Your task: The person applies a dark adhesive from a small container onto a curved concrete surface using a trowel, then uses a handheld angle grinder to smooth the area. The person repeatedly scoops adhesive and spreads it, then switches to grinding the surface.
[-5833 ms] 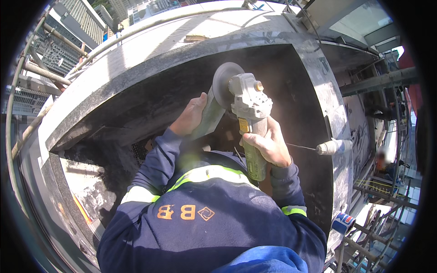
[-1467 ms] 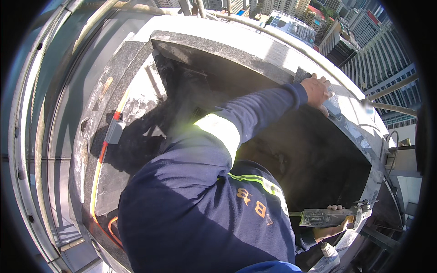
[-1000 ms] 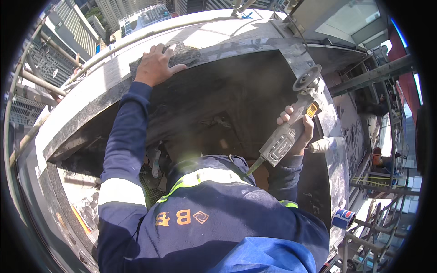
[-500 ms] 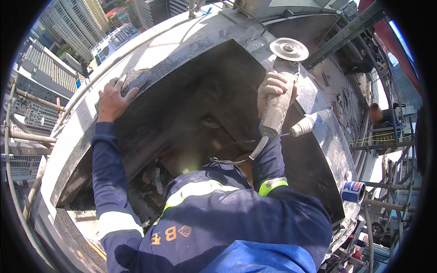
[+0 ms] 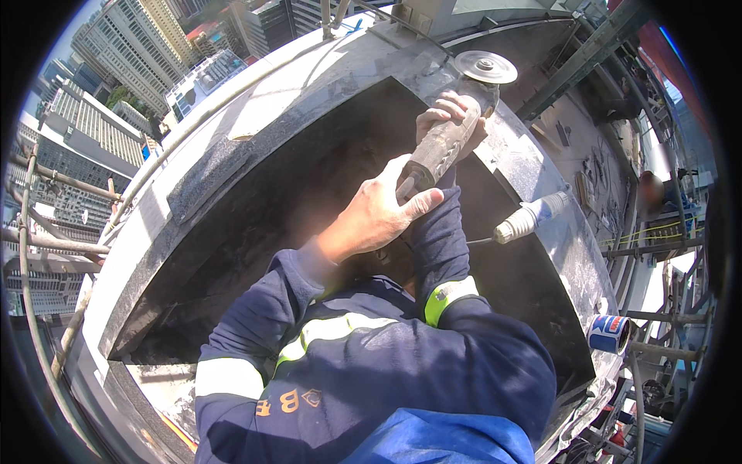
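A dusty grey angle grinder (image 5: 442, 151) is held up over the dark opening (image 5: 255, 232), its round metal disc (image 5: 495, 71) pointing away at the far right. My right hand (image 5: 450, 112) wraps the grinder's body just behind the disc head. At the rear end, my left hand (image 5: 380, 207) cups the grinder, thumb stretched out along its near side; its fingertips are partly hidden behind the tool. Pale grey stone (image 5: 533, 166) edges the opening. On the right edge lies a whitish wrapped cylinder (image 5: 533, 216) with a tapered end.
A blue, white and red can (image 5: 609, 334) stands at the right rim. Scaffold poles (image 5: 58, 241) run along the left, with tall buildings (image 5: 127, 54) far below. A steel beam (image 5: 580, 66) crosses at the far right. Another person (image 5: 651, 189) is beyond the right edge.
My left hand has left the stone edge on the left and come to the grinder's rear end. The grinder has tilted, its rear end swinging left, still in my right hand.
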A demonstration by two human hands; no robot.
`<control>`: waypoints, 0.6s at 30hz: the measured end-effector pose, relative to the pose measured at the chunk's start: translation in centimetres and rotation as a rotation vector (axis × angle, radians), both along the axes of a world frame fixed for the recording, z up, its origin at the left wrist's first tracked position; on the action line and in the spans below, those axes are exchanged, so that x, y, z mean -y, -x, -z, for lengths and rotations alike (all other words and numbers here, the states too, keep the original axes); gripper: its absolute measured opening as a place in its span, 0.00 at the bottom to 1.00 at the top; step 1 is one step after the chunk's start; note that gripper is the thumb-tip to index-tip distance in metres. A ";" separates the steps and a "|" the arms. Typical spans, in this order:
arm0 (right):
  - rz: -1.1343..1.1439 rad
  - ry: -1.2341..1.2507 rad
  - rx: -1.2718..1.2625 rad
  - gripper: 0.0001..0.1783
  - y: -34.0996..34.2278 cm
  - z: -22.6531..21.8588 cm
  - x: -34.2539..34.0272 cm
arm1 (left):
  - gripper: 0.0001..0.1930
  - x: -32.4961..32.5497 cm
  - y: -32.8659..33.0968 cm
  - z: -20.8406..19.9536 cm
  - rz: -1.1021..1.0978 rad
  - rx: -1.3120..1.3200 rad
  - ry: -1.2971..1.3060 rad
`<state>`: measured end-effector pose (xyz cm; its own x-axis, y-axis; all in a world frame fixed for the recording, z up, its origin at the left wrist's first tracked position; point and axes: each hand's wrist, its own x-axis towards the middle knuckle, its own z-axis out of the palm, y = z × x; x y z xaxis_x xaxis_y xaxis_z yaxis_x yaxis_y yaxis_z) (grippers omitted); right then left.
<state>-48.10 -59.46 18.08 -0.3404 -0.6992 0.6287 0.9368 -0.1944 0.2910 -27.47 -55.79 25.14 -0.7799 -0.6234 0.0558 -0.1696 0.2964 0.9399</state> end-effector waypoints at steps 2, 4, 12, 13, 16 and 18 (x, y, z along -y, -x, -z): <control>0.017 0.023 0.012 0.20 0.6 0.1 1.0 | 0.34 0.7 2.8 0.0 -0.036 -0.016 0.019; 0.053 -0.025 0.027 0.20 1.4 0.8 1.7 | 0.30 2.6 4.4 -0.5 0.020 0.104 -0.186; 0.193 -0.347 0.008 0.28 2.4 2.0 2.6 | 0.26 5.8 8.2 0.5 -0.011 0.149 0.218; 0.201 -0.411 -0.015 0.30 2.5 2.4 2.6 | 0.26 6.1 8.4 0.3 -0.022 0.144 0.265; 0.179 -0.593 -0.103 0.43 2.3 3.7 1.3 | 0.26 6.5 9.0 1.6 -0.031 0.139 0.288; 0.192 -0.836 -0.067 0.45 0.3 2.3 -0.1 | 0.28 6.6 9.6 2.2 -0.043 0.242 0.349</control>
